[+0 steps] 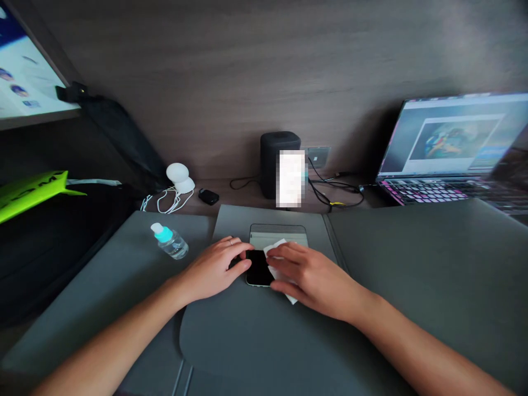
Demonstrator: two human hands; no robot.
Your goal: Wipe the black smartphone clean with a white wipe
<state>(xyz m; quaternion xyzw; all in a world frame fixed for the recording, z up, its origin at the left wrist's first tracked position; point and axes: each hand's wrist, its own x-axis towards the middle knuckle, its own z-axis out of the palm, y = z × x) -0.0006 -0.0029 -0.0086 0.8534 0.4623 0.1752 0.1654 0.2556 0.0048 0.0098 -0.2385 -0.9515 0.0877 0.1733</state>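
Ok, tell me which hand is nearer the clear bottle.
Left. The left hand is to the right of the clear bottle, apart from it; the right hand is farther right, on a white cloth over part of the phone.

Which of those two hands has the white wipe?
The right hand: it holds the white wipe over the right side of the phone. The left hand, at the phone's left edge, wears a ring and shows no wipe.

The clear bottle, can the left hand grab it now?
Probably yes: the clear bottle is close by the left hand, and nothing seems to stand between them; it would just have to leave the phone.
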